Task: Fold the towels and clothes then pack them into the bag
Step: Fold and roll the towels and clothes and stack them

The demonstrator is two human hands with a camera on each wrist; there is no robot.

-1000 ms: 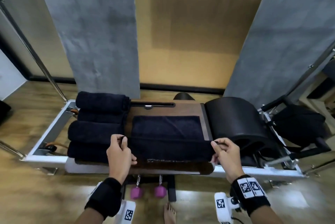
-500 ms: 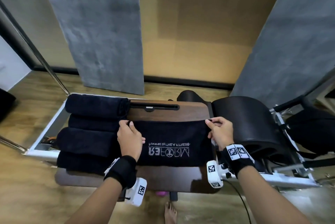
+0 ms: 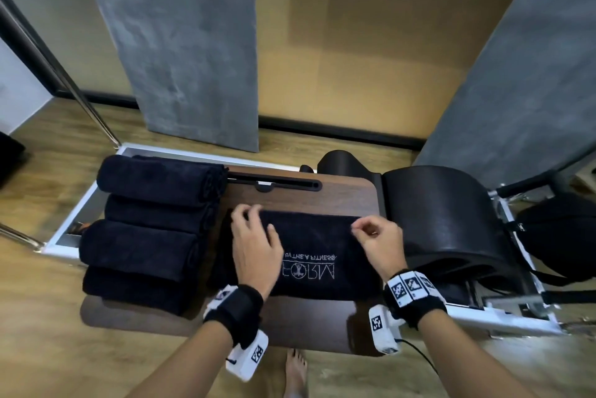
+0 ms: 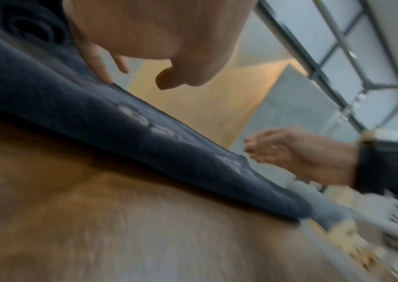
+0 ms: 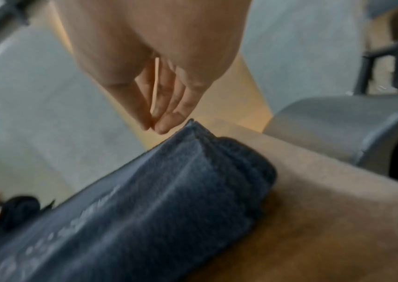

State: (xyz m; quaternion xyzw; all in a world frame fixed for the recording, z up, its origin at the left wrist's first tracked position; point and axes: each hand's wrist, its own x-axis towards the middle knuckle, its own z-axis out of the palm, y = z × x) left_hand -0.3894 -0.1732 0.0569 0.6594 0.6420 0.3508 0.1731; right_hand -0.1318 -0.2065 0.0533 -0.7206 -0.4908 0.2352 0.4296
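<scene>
A dark folded towel (image 3: pixel 309 249) with a white logo facing up lies on the wooden board (image 3: pixel 306 317). My left hand (image 3: pixel 248 220) rests on the towel's far left part, its fingers (image 4: pixel 94 61) touching the cloth (image 4: pixel 96 118) and the thumb free. My right hand (image 3: pixel 364 226) hovers just off the towel's far right corner (image 5: pixel 193 124). Its thumb and fingertips (image 5: pixel 166 126) meet with nothing between them. Several rolled dark towels (image 3: pixel 154 220) are stacked to the left of the board. A black bag (image 3: pixel 554 236) sits at the far right.
A black padded barrel (image 3: pixel 445 220) stands right of the board on the white metal frame (image 3: pixel 516 320). A slanted metal pole (image 3: pixel 80 91) rises at the left. Grey curtains (image 3: pixel 193 42) hang behind. My bare foot (image 3: pixel 295 372) is on the wooden floor under the board's near edge.
Both hands carried the towel's near edge over to the far edge, turning the logo up. The right hand has let go of its corner; the left hand now lies on the cloth.
</scene>
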